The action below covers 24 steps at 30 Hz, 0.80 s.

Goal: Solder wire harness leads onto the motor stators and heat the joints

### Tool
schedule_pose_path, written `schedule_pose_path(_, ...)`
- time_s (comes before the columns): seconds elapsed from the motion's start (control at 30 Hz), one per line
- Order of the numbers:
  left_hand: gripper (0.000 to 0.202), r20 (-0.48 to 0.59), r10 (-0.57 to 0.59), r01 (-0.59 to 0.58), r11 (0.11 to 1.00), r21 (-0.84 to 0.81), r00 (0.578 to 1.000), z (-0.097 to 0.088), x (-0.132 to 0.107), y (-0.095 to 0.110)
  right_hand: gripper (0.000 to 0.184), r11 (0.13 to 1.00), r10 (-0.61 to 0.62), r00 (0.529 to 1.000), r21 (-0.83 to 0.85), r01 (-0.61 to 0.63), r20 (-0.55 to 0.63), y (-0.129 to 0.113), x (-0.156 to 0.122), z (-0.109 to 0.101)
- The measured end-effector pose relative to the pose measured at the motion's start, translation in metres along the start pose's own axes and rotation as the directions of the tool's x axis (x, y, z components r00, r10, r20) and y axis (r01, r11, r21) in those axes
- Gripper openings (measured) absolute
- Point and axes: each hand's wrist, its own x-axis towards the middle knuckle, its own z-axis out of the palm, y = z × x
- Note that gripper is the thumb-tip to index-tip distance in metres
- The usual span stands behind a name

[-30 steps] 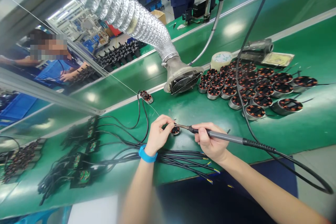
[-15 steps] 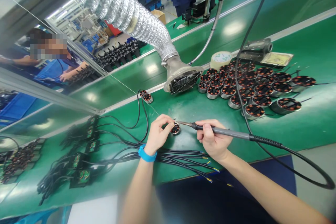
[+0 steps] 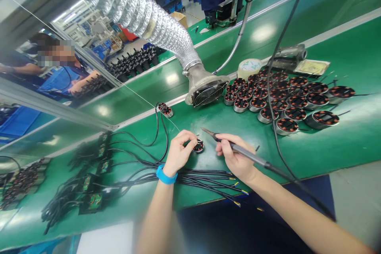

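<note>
Now: left hand (image 3: 178,149) pinches a small motor (image 3: 198,145) between thumb and fingertips, and the motor rests on the green bench (image 3: 342,143) just right of those fingers. A blue wristband (image 3: 165,174) sits on the left wrist.

Right hand (image 3: 235,158) grips the iron (image 3: 238,149) pen-style, fingers closed round the forward end of the handle. The tip (image 3: 205,130) points away and to the left. It stands near the motor on its far side, clearly apart from it and not touching. The iron's cord runs back past the right wrist.

The motor lies between the two hands, closer to the left.

A bundle of black cables (image 3: 205,176) runs on the bench just on the near side of both hands, under the wrists. Further left of the left hand, the cables lead to small boards (image 3: 95,200).

Beyond the hands, a fan hood (image 3: 208,91) on a foil duct (image 3: 154,20) faces the work area. Beyond and right of the right hand, a batch of motors (image 3: 282,95) stands in close rows, with a tape roll (image 3: 249,65) at its far edge. Beyond the left hand lie two more motors (image 3: 166,109) on black leads.
</note>
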Motion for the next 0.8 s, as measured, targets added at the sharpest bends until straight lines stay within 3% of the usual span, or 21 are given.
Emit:
schedule_pose_path(0.13, 0.017, -0.014, 0.02, -0.02, 0.999, 0.03, 1.0, 0.001, -0.003, 0.001, 0.028, 0.99, -0.12, 0.971, -0.051, 0.133, 0.208, 0.002, 0.008, 0.006)
schedule_pose_path(0.27, 0.017, -0.056, 0.037, -0.031, 0.995, 0.097, 0.998, 0.003, -0.006, 0.004, 0.061, 0.997, -0.058, 0.917, -0.014, 0.07, 0.396, 0.008, 0.006, 0.016)
schedule_pose_path(0.33, 0.017, -0.077, 0.049, -0.04, 0.992, 0.117, 0.996, 0.004, -0.007, 0.005, 0.067, 0.999, -0.052, 0.888, 0.014, 0.052, 0.457, 0.011, 0.004, 0.02)
schedule_pose_path(0.5, 0.019, -0.139, 0.09, -0.064, 0.981, 0.183, 0.986, 0.001, -0.013, 0.007, 0.057, 0.995, -0.089, 0.883, -0.004, 0.102, 0.46, 0.017, 0.01, 0.021)
schedule_pose_path(0.67, 0.017, -0.182, 0.156, -0.092, 0.943, 0.32, 0.971, 0.001, -0.021, 0.003, 0.05, 0.941, -0.187, 0.886, -0.181, 0.285, 0.423, 0.023, 0.018, 0.01)
schedule_pose_path(0.73, 0.016, -0.16, 0.116, -0.059, 0.944, 0.325, 0.98, 0.002, -0.022, 0.001, 0.05, 0.905, -0.226, 0.868, -0.235, 0.355, 0.442, 0.025, 0.018, 0.008)
schedule_pose_path(0.8, 0.017, -0.131, -0.024, 0.056, 0.967, 0.25, 0.991, 0.002, -0.022, -0.002, 0.05, 0.888, -0.237, 0.852, -0.251, 0.385, 0.467, 0.024, 0.017, 0.008)
